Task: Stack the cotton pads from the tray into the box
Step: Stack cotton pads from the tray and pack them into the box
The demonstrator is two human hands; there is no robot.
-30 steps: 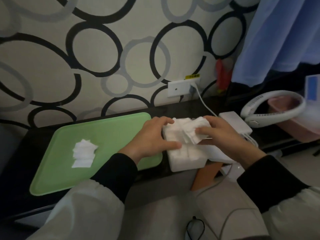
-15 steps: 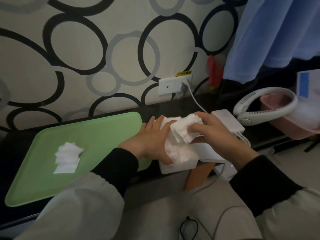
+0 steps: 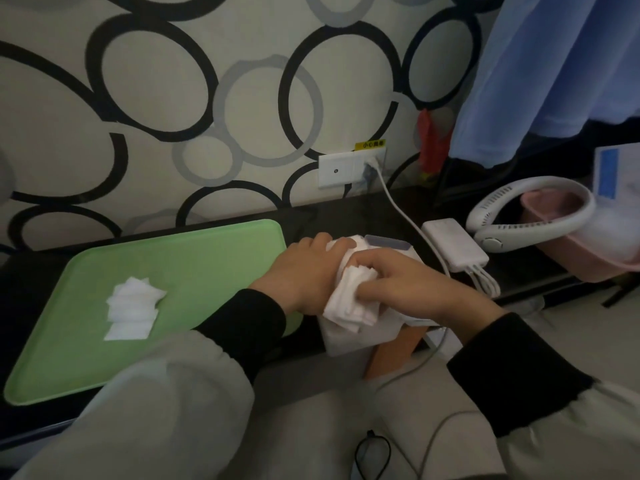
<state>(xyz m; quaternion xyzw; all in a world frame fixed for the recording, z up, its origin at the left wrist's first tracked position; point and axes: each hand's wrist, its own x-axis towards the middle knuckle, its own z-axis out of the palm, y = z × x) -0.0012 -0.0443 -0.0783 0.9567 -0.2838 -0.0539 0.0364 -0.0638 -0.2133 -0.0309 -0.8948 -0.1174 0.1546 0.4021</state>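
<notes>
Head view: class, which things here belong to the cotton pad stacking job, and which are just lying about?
In the job: green tray, pads on the tray, box, left hand holding the box, right hand gripping a pad bundle.
Lying about: charger, neck fan, pink tub, wall socket, glasses.

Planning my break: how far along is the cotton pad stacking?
Done: pads already sit in the box. In hand: the right hand grips a bundle of pads at the box, left hand resting on its top. Left: a small pile of pads on the green tray.
</notes>
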